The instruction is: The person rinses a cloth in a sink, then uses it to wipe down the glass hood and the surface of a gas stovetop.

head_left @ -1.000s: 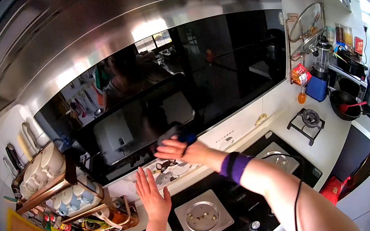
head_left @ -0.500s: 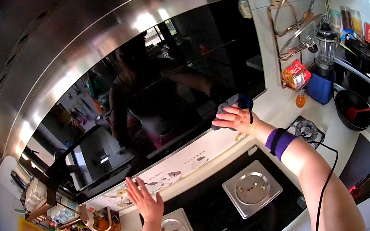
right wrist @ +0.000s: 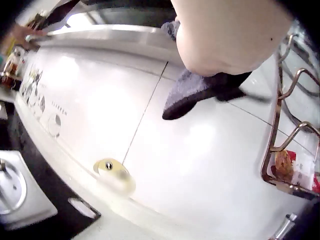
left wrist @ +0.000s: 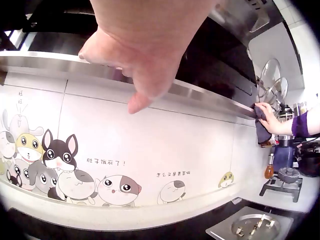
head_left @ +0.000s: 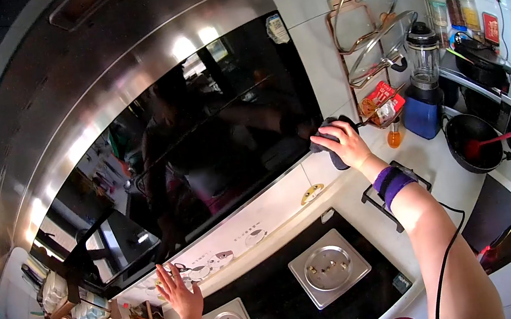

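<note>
My right hand (head_left: 348, 145) holds a dark grey cloth (head_left: 333, 160) against the lower right corner of the glossy black panel (head_left: 231, 130). Part of the cloth hangs down over the white tile; in the right wrist view, the grey cloth (right wrist: 187, 92) shows below the wrist, which hides the fingers. At the panel's lower left edge is my left hand (head_left: 180, 297), its fingers spread and holding nothing. The left wrist view has this left hand (left wrist: 145, 60) in front of the panel's metal edge, above tiles with cartoon animals (left wrist: 60, 155).
Below lies a black cooktop (head_left: 269, 296) with metal burner plates. To the right are a rack (head_left: 354, 46) with glass lids, a red food packet (head_left: 386, 102), a blender (head_left: 425, 78) and a black wok (head_left: 474, 143). Cups and seasonings crowd a shelf (head_left: 84, 317) at the left.
My right hand has carried the cloth rightward along the panel's lower edge to its right corner. My left hand has shifted left along that edge. The head view has turned right.
</note>
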`<state>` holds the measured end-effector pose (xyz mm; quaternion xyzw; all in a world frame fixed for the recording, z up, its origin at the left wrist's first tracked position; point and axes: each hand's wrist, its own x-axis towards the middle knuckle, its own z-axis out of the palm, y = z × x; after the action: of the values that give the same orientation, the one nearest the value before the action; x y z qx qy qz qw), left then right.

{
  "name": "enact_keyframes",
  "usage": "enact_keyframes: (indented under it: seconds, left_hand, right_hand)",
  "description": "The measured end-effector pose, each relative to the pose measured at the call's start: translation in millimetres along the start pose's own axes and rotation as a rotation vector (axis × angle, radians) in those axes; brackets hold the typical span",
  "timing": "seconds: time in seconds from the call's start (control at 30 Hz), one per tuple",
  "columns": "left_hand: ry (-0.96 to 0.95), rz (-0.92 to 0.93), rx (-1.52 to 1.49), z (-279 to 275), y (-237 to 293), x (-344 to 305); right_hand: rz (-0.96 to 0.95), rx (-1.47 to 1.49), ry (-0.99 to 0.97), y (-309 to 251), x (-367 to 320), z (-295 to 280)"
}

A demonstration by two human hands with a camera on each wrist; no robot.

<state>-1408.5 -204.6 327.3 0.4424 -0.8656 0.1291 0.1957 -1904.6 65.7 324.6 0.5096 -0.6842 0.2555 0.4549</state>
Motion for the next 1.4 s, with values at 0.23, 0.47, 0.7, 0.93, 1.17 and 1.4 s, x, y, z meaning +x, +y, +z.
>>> enact_keyframes:
  seconds: [0.23,0.47,0.7,0.93,1.17,1.4]
  left_hand:
    - [-0.065,0.013,-0.052,-13,-12,4]
    - [0.019,0.011,-0.076,1,-7,2]
    - [0.057,-0.011,-0.065,10,-1,3]
    - [-0.029,-0.048,-0.089,1,-1,-2]
    - [-0.053,-0.012,-0.168,7,48,-25]
    - [-0.115,0.174,-0.403,6,110,-82]
  right_hand:
    - [0.294,0.418,0.379,3,61,-44]
    - [0.071,0.384,0.484,5,192,-65]
    - [0.137,0.340,0.291,-20,52,3]
    - [0.187,0.251,0.154,28,17,-11]
    - [0.166,0.364,0.215,-7,26,-32]
    - [0.600,0.229,0.216,32,5,7]
